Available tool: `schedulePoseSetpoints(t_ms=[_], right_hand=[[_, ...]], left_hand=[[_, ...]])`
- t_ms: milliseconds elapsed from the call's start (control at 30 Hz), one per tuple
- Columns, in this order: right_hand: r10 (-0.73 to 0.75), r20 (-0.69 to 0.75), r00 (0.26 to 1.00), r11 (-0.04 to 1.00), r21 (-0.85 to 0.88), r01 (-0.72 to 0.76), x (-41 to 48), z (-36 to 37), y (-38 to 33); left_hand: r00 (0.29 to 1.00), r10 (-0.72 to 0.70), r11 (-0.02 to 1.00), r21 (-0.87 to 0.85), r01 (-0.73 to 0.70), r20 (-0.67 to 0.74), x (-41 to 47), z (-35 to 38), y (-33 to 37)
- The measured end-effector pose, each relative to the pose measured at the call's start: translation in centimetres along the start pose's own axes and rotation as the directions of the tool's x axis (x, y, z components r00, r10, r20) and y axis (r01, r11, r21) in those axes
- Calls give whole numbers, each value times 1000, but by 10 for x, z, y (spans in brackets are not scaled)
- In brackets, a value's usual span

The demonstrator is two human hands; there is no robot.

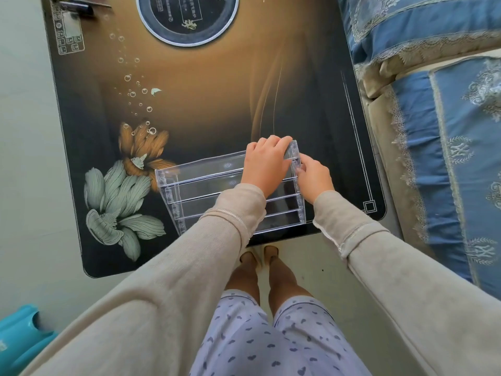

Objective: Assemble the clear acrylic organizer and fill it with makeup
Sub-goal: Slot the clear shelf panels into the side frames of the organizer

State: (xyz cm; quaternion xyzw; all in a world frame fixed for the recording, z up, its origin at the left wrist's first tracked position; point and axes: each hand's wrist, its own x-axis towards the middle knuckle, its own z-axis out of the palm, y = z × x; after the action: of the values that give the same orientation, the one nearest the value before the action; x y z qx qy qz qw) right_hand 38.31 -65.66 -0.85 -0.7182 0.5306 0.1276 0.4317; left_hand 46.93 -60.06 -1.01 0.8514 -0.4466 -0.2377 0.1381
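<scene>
Organizer (200,172) at table (217,104) 5 o'clock, left hand (267,161) fingers curled over its 1 o'clock corner, right hand (314,176) pinching side panel (296,158), best seat it squarely while bracing

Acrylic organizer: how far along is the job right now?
Done: the acrylic organizer stands on the table with tiered shelves in place. In hand: the left hand grips its top right corner while the right hand pinches the right side panel, apparently seating it. Left: no makeup is in it; dark pencil-like items lie at the table's far left corner.
</scene>
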Motion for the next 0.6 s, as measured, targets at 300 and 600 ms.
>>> schedulePoseSetpoints(t_ms=[300,600], right_hand=[[-92,56,994,975,-198,101,3,-4,4],[-87,33,996,977,-191,91,3,-2,3]], left_hand=[[999,-30,999,-31,30,26,2,3,-3],[998,-37,994,-103,42,50,6,7,-6]])
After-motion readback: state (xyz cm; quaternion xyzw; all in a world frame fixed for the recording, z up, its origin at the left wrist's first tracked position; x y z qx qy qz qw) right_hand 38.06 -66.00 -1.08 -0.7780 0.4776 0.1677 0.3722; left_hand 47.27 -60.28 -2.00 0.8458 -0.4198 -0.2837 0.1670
